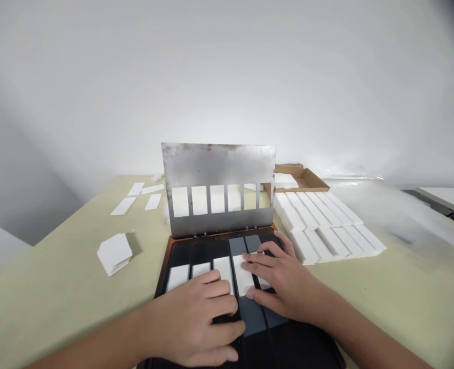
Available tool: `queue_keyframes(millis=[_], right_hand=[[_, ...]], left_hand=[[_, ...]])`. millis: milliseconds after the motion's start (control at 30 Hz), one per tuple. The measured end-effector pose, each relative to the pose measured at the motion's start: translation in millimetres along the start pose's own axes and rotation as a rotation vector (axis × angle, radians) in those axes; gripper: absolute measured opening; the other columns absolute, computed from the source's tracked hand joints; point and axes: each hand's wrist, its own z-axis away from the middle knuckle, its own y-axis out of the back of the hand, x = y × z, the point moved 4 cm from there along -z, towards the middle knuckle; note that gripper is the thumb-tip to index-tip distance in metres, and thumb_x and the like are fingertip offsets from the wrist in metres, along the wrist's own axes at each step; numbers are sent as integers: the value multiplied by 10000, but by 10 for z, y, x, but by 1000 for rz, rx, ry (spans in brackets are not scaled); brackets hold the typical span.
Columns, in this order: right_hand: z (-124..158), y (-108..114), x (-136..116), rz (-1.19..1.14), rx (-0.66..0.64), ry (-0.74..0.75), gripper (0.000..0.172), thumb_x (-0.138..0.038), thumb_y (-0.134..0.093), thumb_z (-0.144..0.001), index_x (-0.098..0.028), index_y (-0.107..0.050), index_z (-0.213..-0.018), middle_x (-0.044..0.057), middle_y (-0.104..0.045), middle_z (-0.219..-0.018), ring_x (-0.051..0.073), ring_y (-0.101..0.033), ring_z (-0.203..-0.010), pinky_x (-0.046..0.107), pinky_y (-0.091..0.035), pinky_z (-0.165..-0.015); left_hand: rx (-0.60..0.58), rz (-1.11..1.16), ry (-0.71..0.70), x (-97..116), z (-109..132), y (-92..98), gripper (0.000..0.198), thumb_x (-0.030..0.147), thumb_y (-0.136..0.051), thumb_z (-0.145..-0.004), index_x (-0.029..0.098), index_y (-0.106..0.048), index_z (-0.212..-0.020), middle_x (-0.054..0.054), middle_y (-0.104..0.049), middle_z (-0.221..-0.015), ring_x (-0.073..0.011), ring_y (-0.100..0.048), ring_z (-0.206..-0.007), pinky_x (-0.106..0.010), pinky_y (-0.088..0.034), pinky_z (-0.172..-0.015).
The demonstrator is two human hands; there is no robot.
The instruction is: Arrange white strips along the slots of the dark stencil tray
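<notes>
A black tray [181, 252] with long slots lies before me, its hinged metal lid [217, 164] standing upright with several rectangular windows. White cards [178, 277] lie in the left slots. My left hand [196, 320] rests on the tray's near part, fingers curled and pointing right. My right hand [284, 279] lies flat with fingers spread, pressing a white card [243, 279] into a middle slot.
Rows of stacked white cards [327, 225] lie right of the tray, with an open cardboard box [307, 178] behind them. A small stack of cards [114, 252] sits at left, loose cards [124, 205] farther back. The table is pale yellow-green.
</notes>
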Motion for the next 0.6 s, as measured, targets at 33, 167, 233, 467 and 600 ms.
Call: queue_keyframes(millis=[33,167,233,467,600], right_hand=[[1,1,-1,1,1,-1,440,-556,-623,-1035,-320,-664,-1403,-4,-694,-1449,283,-575,-1260,624,-89,-1299],[2,9,-11,3,-9,-1,440,-558,-603,-1042,-320,-664,-1408,2,-690,-1454,284,-574,-1264,627,-93,-1298],[1,13,-17,4,-23,-2,437,-551,-589,-1050,-317,-660,-1412,0,-684,-1462,285,-568,-1271,630,-91,-1296],[-4,10,-13,-6,-9,1,425,-538,-608,-1044,-317,-664,-1403,0,-689,-1455,290,-562,-1269,629,-82,-1291],[-1,21,-10,-4,-8,7,420,-530,-604,-1051,-303,-669,-1399,8,-689,-1455,281,-563,-1271,625,-79,-1296]], left_hand=[[-4,0,3,0,2,-2,246,411,-674,-1025,192,-699,-1135,-43,-621,-849,-205,-509,-741,-385,-399,-711],[-12,-4,5,1,7,-13,249,415,-677,-1023,195,-698,-1138,-46,-623,-854,-206,-506,-746,-387,-399,-714],[-16,-3,7,0,7,-18,250,416,-676,-1024,194,-698,-1138,-46,-623,-858,-207,-508,-751,-390,-403,-723],[1,-8,0,3,-4,8,252,411,-711,-997,190,-701,-1118,-36,-605,-848,-202,-499,-729,-384,-398,-694],[2,-13,2,-3,-20,39,321,403,-744,-974,219,-687,-1231,-41,-622,-903,-200,-516,-736,-379,-422,-717]])
